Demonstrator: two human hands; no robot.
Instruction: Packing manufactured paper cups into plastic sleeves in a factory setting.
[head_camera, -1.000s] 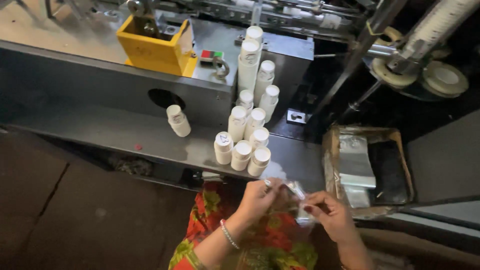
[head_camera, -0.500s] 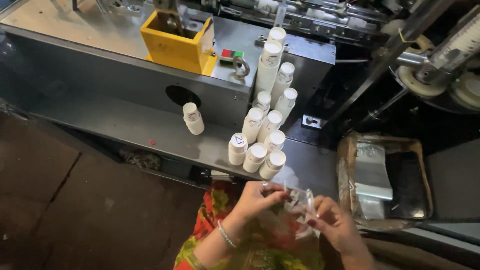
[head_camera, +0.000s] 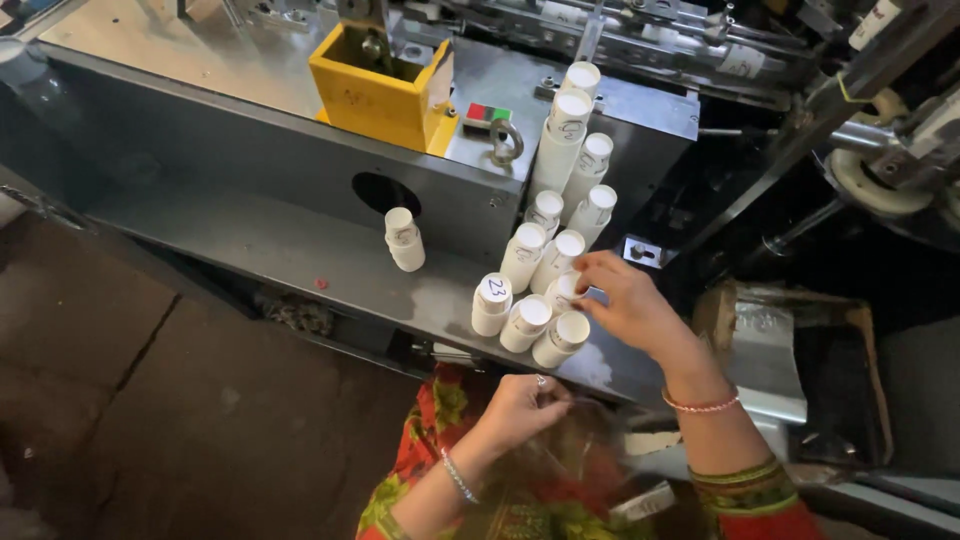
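A cluster of white capped plastic bottles (head_camera: 545, 300) stands on the grey metal shelf (head_camera: 280, 255) of a machine. My right hand (head_camera: 625, 305) reaches up to the cluster, its fingertips closing on one white bottle (head_camera: 567, 288) in the middle. My left hand (head_camera: 520, 410) stays low over my lap, pinching the edge of a clear plastic bag (head_camera: 590, 465). A lone white bottle (head_camera: 404, 239) stands apart to the left on the shelf.
A yellow metal box (head_camera: 380, 85) sits on the machine's top, with a red and green switch (head_camera: 485, 112) and a hook beside it. A worn cardboard box (head_camera: 800, 370) with silvery sheets lies at the right. Machine rods and rollers fill the upper right.
My right hand has left the plastic bag and risen to the bottle cluster. The left hand alone keeps the bag. The view has shifted left and down.
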